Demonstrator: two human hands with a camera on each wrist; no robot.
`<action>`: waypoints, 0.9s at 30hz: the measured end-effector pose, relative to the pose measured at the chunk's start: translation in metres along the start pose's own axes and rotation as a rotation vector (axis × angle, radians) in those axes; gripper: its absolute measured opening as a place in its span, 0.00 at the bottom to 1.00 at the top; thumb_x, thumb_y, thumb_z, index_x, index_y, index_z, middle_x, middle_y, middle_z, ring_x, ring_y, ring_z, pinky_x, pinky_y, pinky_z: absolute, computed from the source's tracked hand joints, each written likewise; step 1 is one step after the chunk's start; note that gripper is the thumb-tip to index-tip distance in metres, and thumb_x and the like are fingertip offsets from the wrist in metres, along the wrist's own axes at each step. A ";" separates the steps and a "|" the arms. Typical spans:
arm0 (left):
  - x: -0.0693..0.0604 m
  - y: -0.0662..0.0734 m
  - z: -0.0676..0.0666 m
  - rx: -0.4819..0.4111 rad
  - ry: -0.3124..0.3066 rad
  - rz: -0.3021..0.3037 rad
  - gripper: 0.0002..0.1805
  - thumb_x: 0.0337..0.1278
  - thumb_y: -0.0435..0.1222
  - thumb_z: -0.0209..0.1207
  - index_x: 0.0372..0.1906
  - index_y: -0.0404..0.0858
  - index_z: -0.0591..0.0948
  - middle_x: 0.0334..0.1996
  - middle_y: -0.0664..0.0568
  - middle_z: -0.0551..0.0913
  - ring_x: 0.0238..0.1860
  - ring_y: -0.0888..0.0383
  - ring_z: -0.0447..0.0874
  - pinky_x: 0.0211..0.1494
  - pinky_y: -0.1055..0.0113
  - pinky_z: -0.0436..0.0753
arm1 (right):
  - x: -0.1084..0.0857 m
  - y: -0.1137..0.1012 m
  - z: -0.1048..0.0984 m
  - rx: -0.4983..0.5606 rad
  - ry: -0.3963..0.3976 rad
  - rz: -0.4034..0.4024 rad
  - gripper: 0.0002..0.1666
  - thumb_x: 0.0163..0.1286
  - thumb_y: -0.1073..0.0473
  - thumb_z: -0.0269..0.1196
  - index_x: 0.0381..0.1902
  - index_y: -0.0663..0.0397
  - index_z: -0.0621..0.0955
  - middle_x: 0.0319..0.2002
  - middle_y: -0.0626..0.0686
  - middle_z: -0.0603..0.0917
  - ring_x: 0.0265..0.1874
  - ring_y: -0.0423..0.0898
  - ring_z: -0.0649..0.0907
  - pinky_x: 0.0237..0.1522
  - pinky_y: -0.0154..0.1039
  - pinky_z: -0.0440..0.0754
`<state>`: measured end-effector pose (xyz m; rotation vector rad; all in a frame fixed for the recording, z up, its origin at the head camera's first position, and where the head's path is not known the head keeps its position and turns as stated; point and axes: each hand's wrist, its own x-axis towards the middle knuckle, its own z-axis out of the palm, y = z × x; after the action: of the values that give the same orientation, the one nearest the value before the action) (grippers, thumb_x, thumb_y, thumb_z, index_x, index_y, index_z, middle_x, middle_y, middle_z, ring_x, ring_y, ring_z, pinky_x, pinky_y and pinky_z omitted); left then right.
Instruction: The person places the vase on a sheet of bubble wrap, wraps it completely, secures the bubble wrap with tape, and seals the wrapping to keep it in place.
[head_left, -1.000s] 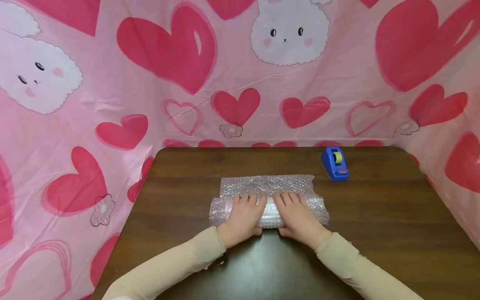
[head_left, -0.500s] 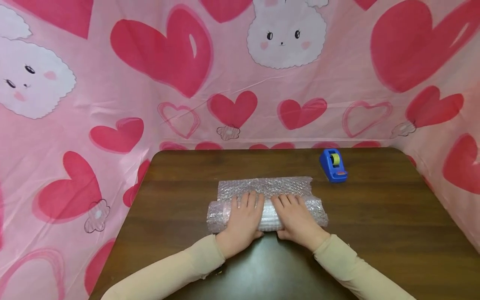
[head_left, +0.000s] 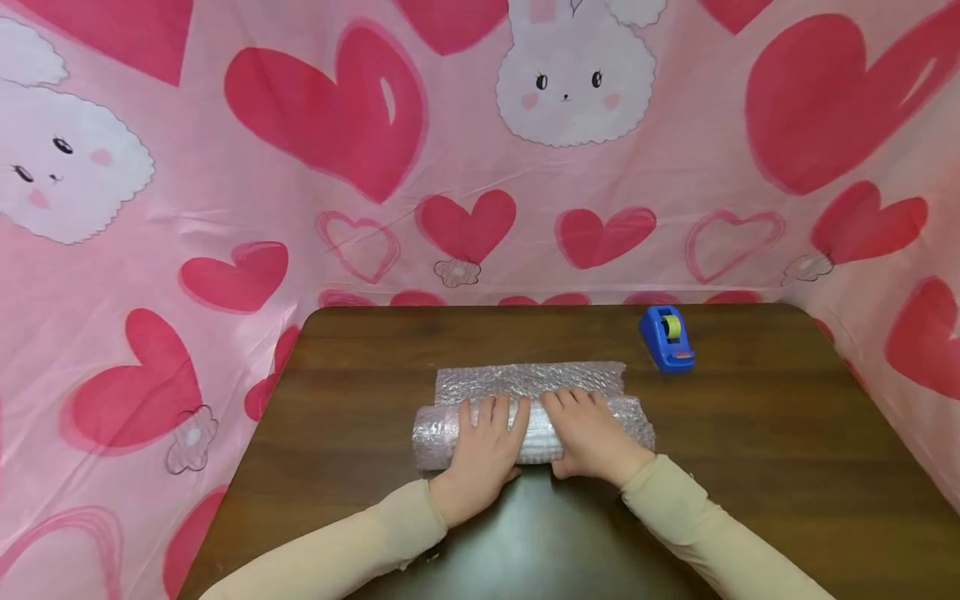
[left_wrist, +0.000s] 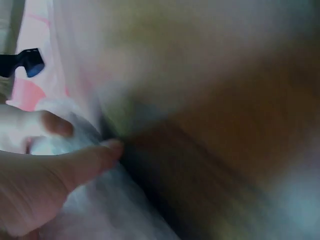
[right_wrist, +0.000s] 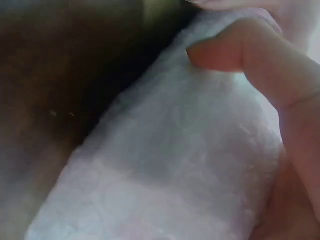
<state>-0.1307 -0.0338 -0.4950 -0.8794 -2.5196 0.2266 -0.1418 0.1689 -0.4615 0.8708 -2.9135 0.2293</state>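
A roll of clear bubble wrap (head_left: 542,437) lies crosswise on the table, with something pale and silvery visible through its middle; I cannot tell what is inside. Its loose flat end (head_left: 528,381) stretches out behind it. My left hand (head_left: 482,460) grips the roll left of centre, fingers over the top and thumb at the near side. Right of centre, my right hand (head_left: 596,439) holds it likewise. In the right wrist view the thumb (right_wrist: 220,52) presses the wrap's near side. The blurred left wrist view shows the left thumb (left_wrist: 90,162) against the wrap.
A blue tape dispenser (head_left: 666,342) with a yellow roll stands at the back right of the brown wooden table (head_left: 360,342). Pink cloth (head_left: 450,125) printed with hearts and rabbits hangs behind the table and along its sides.
The roll has turned slightly away from me, and the flat end behind it looks a little shorter. Both hands keep their hold. The head view has tilted slightly up.
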 end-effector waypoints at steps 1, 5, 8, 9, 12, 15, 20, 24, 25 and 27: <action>0.001 -0.001 0.002 0.000 0.013 0.006 0.58 0.29 0.62 0.81 0.70 0.41 0.72 0.55 0.42 0.80 0.54 0.44 0.80 0.57 0.41 0.78 | 0.001 0.001 -0.001 0.001 -0.010 0.003 0.47 0.37 0.50 0.81 0.55 0.61 0.75 0.47 0.61 0.83 0.48 0.62 0.81 0.51 0.67 0.79; 0.004 -0.003 0.005 -0.014 0.026 0.018 0.52 0.31 0.56 0.81 0.67 0.42 0.74 0.51 0.44 0.81 0.50 0.46 0.80 0.52 0.43 0.79 | 0.002 0.001 -0.004 0.007 -0.062 0.028 0.50 0.40 0.47 0.82 0.59 0.63 0.75 0.52 0.64 0.82 0.55 0.66 0.80 0.60 0.75 0.72; 0.005 -0.004 0.005 -0.022 0.013 0.013 0.53 0.29 0.56 0.81 0.67 0.42 0.74 0.51 0.45 0.81 0.49 0.46 0.80 0.50 0.44 0.79 | 0.000 -0.001 -0.004 -0.065 -0.043 0.011 0.54 0.44 0.45 0.82 0.64 0.64 0.74 0.58 0.67 0.80 0.63 0.70 0.76 0.64 0.77 0.66; 0.006 -0.005 0.005 -0.023 0.008 0.010 0.53 0.29 0.57 0.81 0.67 0.42 0.74 0.51 0.45 0.81 0.49 0.46 0.80 0.50 0.45 0.79 | -0.001 -0.002 -0.005 -0.101 -0.023 0.000 0.55 0.44 0.44 0.82 0.65 0.65 0.74 0.60 0.68 0.79 0.65 0.70 0.75 0.65 0.76 0.65; 0.008 -0.007 0.004 -0.029 -0.013 0.002 0.55 0.28 0.59 0.81 0.67 0.42 0.74 0.51 0.46 0.81 0.48 0.47 0.80 0.48 0.46 0.79 | -0.005 -0.006 -0.007 -0.203 0.051 -0.042 0.58 0.44 0.41 0.84 0.66 0.66 0.74 0.61 0.69 0.78 0.67 0.71 0.74 0.65 0.75 0.66; 0.011 -0.010 0.004 -0.046 -0.041 0.001 0.55 0.28 0.60 0.81 0.67 0.42 0.74 0.51 0.46 0.82 0.48 0.47 0.80 0.47 0.47 0.79 | -0.010 -0.013 -0.009 -0.250 0.089 -0.068 0.61 0.43 0.39 0.85 0.67 0.66 0.74 0.61 0.69 0.78 0.66 0.71 0.75 0.64 0.75 0.68; 0.016 -0.014 0.001 -0.076 -0.094 0.003 0.57 0.28 0.63 0.81 0.68 0.43 0.73 0.52 0.45 0.82 0.49 0.47 0.81 0.47 0.48 0.79 | -0.015 -0.018 -0.008 -0.248 0.087 -0.062 0.63 0.45 0.39 0.84 0.71 0.67 0.71 0.63 0.71 0.76 0.66 0.70 0.74 0.65 0.74 0.67; 0.016 -0.015 -0.003 -0.087 -0.107 0.011 0.58 0.26 0.64 0.81 0.67 0.42 0.74 0.50 0.46 0.82 0.47 0.48 0.81 0.46 0.50 0.79 | -0.021 -0.016 -0.004 -0.237 0.097 -0.046 0.65 0.45 0.41 0.85 0.73 0.67 0.68 0.66 0.71 0.75 0.67 0.70 0.74 0.65 0.73 0.68; 0.016 -0.015 -0.004 -0.091 -0.105 0.014 0.57 0.25 0.64 0.81 0.66 0.42 0.74 0.49 0.46 0.82 0.47 0.48 0.81 0.45 0.51 0.79 | -0.022 -0.015 -0.003 -0.235 0.099 -0.044 0.66 0.45 0.41 0.85 0.74 0.66 0.68 0.66 0.71 0.75 0.67 0.70 0.74 0.65 0.72 0.69; 0.016 -0.014 -0.006 -0.099 -0.100 0.023 0.57 0.24 0.64 0.81 0.65 0.42 0.74 0.48 0.47 0.83 0.45 0.48 0.81 0.42 0.52 0.79 | -0.024 -0.015 -0.001 -0.223 0.100 -0.038 0.66 0.45 0.42 0.85 0.74 0.66 0.67 0.66 0.71 0.74 0.67 0.70 0.73 0.65 0.72 0.69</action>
<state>-0.1467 -0.0351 -0.4797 -0.9583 -2.6336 0.1577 -0.1134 0.1700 -0.4617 0.8516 -2.7588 -0.0538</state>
